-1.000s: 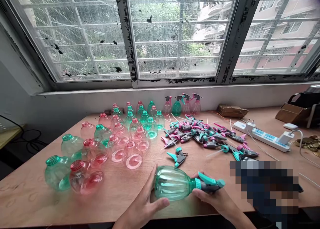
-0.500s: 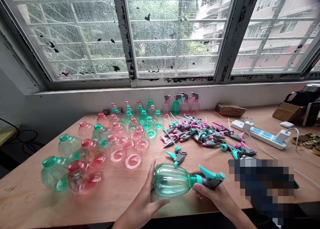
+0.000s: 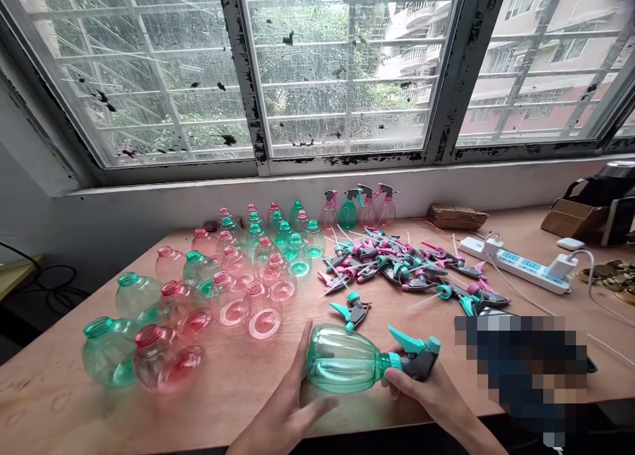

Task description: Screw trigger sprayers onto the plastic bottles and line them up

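A clear green spray bottle (image 3: 342, 359) lies sideways above the table's front part, its base to the left. At that base, my left hand (image 3: 290, 392) cups the bottle, with thumb and index finger spread around its end. My right hand (image 3: 421, 389) is closed around the neck, thumb at the turquoise collar (image 3: 394, 361). The grey sprayer head (image 3: 421, 362) with its turquoise trigger (image 3: 407, 339) points right, seated on the neck. Some of my right fingers are hidden behind it. Just beyond the bottle lies a loose turquoise-and-grey sprayer head (image 3: 354, 309).
Open green and pink bottles (image 3: 262, 309) stand in rows at left. A heap of sprayer heads (image 3: 391, 260) lies behind my hands. Several bottles with sprayers (image 3: 367, 210) stand by the wall. A power strip (image 3: 526, 268) and a blurred patch (image 3: 526, 356) are at right.
The sprayer head has turned a little on the neck, its trigger and tip shifting left. My right hand has moved slightly with it; the left hand stays at the base.
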Motion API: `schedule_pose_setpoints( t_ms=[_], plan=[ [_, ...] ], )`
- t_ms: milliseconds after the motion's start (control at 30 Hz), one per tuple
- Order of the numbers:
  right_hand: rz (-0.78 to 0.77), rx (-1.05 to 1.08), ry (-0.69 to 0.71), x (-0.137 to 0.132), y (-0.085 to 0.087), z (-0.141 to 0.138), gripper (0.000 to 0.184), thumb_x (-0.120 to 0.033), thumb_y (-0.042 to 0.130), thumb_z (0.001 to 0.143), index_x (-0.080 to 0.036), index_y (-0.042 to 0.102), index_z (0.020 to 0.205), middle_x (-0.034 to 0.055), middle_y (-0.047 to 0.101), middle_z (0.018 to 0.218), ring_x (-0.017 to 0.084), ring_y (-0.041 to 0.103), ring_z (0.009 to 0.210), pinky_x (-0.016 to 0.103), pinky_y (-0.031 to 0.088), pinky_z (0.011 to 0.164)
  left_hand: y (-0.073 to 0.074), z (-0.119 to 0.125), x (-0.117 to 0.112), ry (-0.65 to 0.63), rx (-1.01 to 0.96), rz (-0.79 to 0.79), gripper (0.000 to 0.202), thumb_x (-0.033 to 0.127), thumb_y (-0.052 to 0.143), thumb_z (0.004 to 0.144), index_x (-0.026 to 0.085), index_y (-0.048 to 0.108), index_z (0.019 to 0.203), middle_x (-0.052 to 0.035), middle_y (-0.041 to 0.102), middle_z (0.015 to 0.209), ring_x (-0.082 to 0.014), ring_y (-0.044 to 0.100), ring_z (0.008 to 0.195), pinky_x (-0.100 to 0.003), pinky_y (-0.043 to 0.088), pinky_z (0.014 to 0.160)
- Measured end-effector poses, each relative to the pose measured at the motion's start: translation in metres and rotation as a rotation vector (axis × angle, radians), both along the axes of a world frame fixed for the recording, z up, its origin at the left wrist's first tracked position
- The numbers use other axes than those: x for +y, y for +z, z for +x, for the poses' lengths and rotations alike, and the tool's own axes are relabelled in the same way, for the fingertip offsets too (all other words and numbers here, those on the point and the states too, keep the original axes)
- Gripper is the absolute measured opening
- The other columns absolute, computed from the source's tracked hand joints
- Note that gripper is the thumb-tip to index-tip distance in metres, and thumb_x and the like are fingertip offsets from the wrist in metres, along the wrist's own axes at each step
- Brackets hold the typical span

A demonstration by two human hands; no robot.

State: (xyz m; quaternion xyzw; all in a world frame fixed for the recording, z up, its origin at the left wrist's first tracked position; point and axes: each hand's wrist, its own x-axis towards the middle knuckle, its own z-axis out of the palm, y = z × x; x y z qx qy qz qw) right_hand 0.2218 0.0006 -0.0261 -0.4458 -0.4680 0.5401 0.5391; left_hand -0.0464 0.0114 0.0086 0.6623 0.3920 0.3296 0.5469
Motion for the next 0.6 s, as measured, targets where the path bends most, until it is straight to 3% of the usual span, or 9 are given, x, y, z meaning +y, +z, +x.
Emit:
schedule_pose_setpoints(
  t_ms=[100,267,367,433,533,600],
  plan=[
    [0.027,-0.004,0.016,-0.0005,0.0012,-0.0012,0.035,-0.045,0.088,0.07,-0.021,0.071,0.091,-0.0018,0.068,0.062,0.016,0.058,0.054,0.028,0.046,0.052,-0.0018,-0.0007,0.002,-0.016,-0.073,-0.085,0.118,0.051,0.076,0.082,0.032,-0.012,0.159,-0.0055,0.01,0.173,-0.0316,0.009,0.158,-0.049,0.008,0.128],
    [-0.003,0.063,0.049,0.0044,-0.0011,0.002,0.037,-0.047,0.084,0.074,-0.02,0.066,0.091,-0.0026,0.067,0.06,0.013,0.056,0.046,0.028,0.049,0.047,-0.0078,0.0001,0.0032,0.025,0.105,0.049,0.102,0.049,0.073,0.085,0.029,0.009,0.161,-0.0081,0.023,0.17,-0.0346,0.014,0.157,-0.05,0.005,0.129],
    [-0.016,0.083,0.101,0.0056,-0.0028,0.0036,0.037,-0.049,0.082,0.077,-0.02,0.063,0.091,-0.0016,0.069,0.059,0.013,0.057,0.043,0.027,0.048,0.045,-0.0073,0.0017,0.0032,0.033,0.113,0.104,0.096,0.046,0.067,0.091,0.034,0.003,0.161,-0.0054,0.026,0.169,-0.0333,0.022,0.155,-0.051,0.006,0.128],
    [-0.017,0.09,0.099,0.0042,-0.0015,0.0025,0.038,-0.049,0.082,0.077,-0.02,0.064,0.092,-0.0032,0.067,0.056,0.013,0.055,0.044,0.027,0.047,0.046,-0.0061,0.0018,0.0037,0.007,0.074,0.052,0.099,0.047,0.068,0.091,0.036,-0.003,0.16,-0.0055,0.027,0.168,-0.0327,0.028,0.153,-0.052,0.008,0.128],
    [-0.008,0.048,0.017,0.0013,0.0034,-0.0008,0.04,-0.049,0.085,0.072,-0.02,0.068,0.094,-0.0048,0.063,0.058,0.011,0.05,0.046,0.025,0.043,0.046,-0.0063,-0.0003,0.0047,-0.038,-0.047,-0.074,0.118,0.053,0.077,0.08,0.037,-0.009,0.159,-0.0068,0.02,0.17,-0.0329,0.026,0.154,-0.051,0.012,0.128],
    [0.013,0.007,-0.048,0.0003,0.0064,-0.0021,0.039,-0.049,0.088,0.068,-0.022,0.072,0.09,-0.0025,0.065,0.067,0.014,0.052,0.055,0.026,0.043,0.05,-0.0078,-0.0028,0.0049,-0.049,-0.087,-0.084,0.118,0.058,0.077,0.077,0.036,-0.004,0.16,-0.0065,0.013,0.172,-0.0331,0.019,0.156,-0.05,0.012,0.128]
  ],
)
